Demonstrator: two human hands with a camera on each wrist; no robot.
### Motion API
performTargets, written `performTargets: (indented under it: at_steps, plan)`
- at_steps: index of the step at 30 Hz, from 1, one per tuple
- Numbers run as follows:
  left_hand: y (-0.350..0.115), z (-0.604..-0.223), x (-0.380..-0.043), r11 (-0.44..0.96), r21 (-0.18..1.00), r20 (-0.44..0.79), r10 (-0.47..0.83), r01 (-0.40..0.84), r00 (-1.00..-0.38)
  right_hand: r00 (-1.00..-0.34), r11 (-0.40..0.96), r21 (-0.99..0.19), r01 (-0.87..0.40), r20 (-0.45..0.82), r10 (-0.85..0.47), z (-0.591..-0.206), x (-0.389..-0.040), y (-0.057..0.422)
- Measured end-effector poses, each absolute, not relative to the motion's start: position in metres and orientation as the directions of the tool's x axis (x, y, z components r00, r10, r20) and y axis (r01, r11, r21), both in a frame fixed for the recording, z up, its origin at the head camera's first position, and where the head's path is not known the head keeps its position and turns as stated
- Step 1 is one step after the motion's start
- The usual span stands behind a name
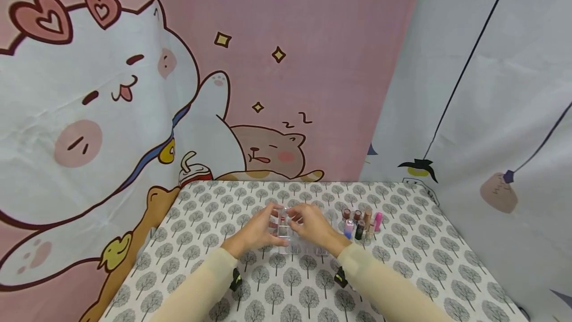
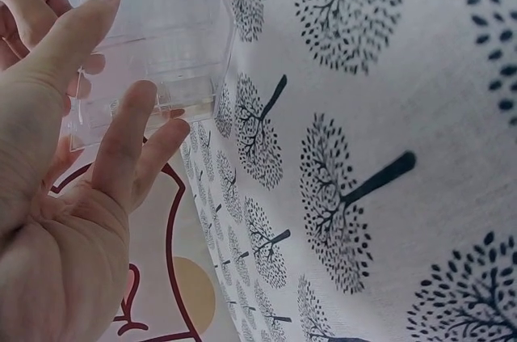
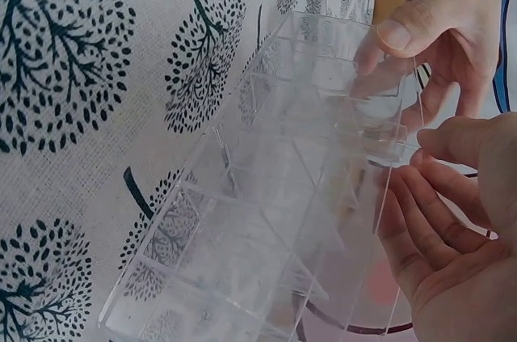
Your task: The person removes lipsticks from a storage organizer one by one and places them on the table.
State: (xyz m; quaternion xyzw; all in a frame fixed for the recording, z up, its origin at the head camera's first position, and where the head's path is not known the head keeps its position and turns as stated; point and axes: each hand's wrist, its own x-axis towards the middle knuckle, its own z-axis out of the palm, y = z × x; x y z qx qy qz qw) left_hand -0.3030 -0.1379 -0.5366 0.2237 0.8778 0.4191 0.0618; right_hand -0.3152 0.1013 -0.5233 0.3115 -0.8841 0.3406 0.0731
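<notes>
A clear plastic organizer (image 3: 234, 229) with divided compartments stands on the patterned cloth between my hands. My left hand (image 1: 260, 227) grips its left end, thumb at the front and fingers toward the back. Close beside it, my right hand (image 1: 313, 222) reaches over the organizer with fingers bent and thumb near the forefinger at the upper edge. A small tube with a reddish part (image 1: 283, 219) shows in the left end compartment, near the right fingertips. Whether those fingertips pinch anything is hidden by the see-through walls and the fingers themselves.
Right of the organizer stand several lipsticks and small cosmetic tubes, among them a pink tube (image 1: 378, 221), a pink-and-blue one (image 1: 348, 228) and a black one (image 1: 359, 230). A tree-print cloth (image 1: 290, 292) covers the table. Cartoon-printed curtains (image 1: 339, 63) hang behind it.
</notes>
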Motion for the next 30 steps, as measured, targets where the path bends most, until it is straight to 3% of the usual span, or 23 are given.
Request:
performTargets:
  at_steps: [30]
  plan:
    - [-0.137,-0.538,-0.306,0.509,0.797,0.070,0.454,0.324,-0.888,-0.804,0.601,-0.539,-0.589,0.324,-0.498,-0.526,-0.324,0.089]
